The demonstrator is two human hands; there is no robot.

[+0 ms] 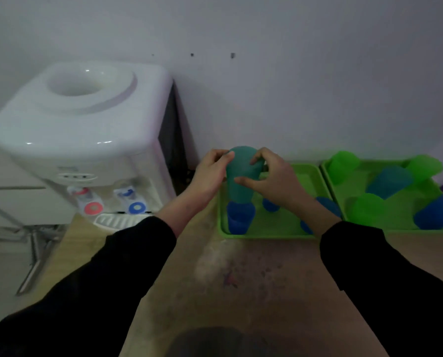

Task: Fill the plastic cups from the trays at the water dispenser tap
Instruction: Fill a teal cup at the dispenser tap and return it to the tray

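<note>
I am looking down from the head camera at a wooden tabletop (241, 279), where both hands are closing on one teal plastic cup (242, 173) turned upside down. The left hand (210, 173) is curling round its left wall and the right hand (271, 176) is pinching its top and right side, so each is gripping the same cup. The cup is standing on a short stack of dark blue plastic cups (239, 217) in the front-left corner of the nearer lime-green plastic tray (266, 231) – whether it is nested into them I cannot tell. More blue cups are lying partly hidden behind the right forearm. A second lime-green tray (340, 191) is sitting just beside the first, carrying green, teal and blue cups, all inverted. The white tabletop water dispenser (81, 119) is standing to the left, its red tap (90, 202) and blue tap (135, 202) hanging over a white drip grille (120, 220) – well apart from the held cup
</note>
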